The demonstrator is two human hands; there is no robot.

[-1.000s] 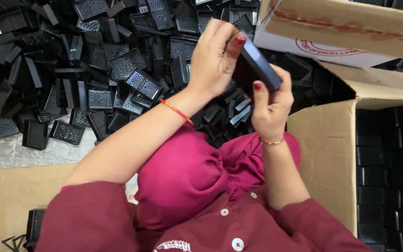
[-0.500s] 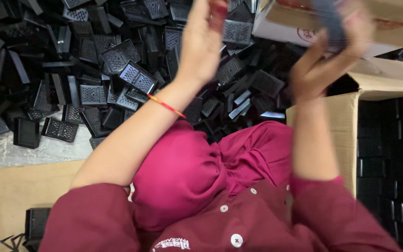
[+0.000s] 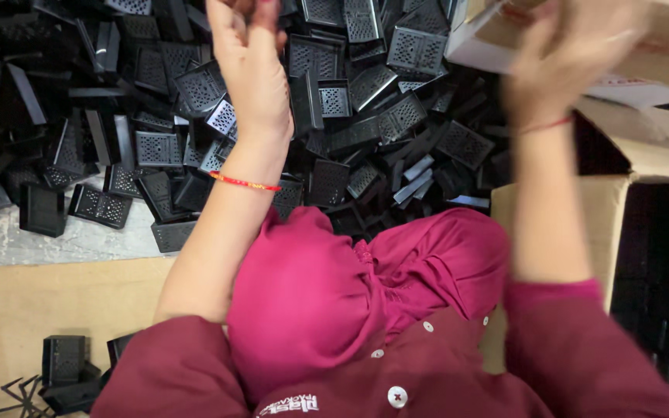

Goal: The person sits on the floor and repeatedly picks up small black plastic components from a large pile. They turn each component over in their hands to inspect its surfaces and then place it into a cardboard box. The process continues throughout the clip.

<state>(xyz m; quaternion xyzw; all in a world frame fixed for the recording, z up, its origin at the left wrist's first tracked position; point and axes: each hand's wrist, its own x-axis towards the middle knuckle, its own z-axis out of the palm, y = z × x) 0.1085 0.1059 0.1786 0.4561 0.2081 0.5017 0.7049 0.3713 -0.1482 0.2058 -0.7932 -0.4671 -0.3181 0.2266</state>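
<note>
Item-wise: heap of black plastic parts, small rectangular shells with perforated grid faces, some lying face up, others on edge, spread over the surface ahead of the person. Left hand reaches up over the heap, fingertips cut off at the top edge; whether they pinch a part cannot be told. Right hand, blurred, lies against the cardboard box; its finger state cannot be told. Against half a second ago: the dark piece seen in the right hand no longer shows, and both hands sit lower and nearer in frame.
</note>
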